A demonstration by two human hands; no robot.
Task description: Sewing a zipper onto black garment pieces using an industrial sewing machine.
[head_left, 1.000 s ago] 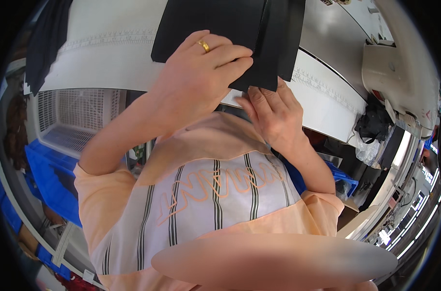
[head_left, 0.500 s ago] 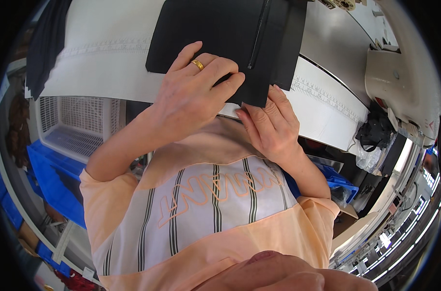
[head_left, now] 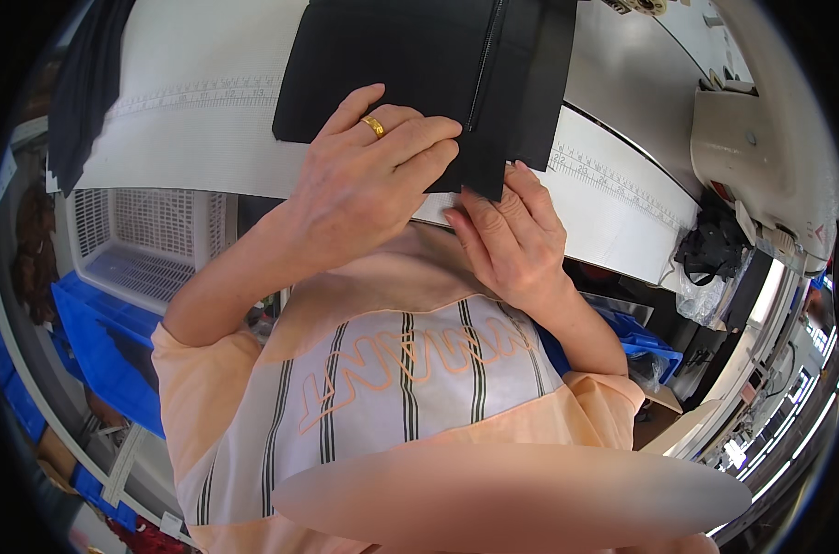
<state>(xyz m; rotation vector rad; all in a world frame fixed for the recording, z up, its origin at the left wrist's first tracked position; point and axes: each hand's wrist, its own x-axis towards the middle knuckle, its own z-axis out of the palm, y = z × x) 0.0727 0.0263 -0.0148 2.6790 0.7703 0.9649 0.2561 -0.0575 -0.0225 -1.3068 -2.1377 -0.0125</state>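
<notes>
A black fabric piece point(head_left: 383, 65) with a black zipper point(head_left: 481, 78) set in it lies on the white table near the top of the view. My left hand point(head_left: 369, 166), with a gold ring on one finger, rests palm down on the cloth. Its fingers are stretched over the fabric, their tips left of the zipper's lower end. At the fabric's near edge, my right hand point(head_left: 516, 235) is closed, pinching a strip of the cloth between thumb and fingers. Part of the pinched edge is hidden by those fingers.
A printed ruler scale point(head_left: 226, 94) runs along the white tabletop. More black cloth point(head_left: 87, 92) hangs over the table at left. Below stand a white plastic basket point(head_left: 156, 222) and a blue bin point(head_left: 106, 332). At right is a cream sewing machine point(head_left: 761, 175).
The fabric has shifted slightly left and toward me. My left hand's fingers have straightened and flattened on it. My right hand keeps its pinch and has moved slightly left.
</notes>
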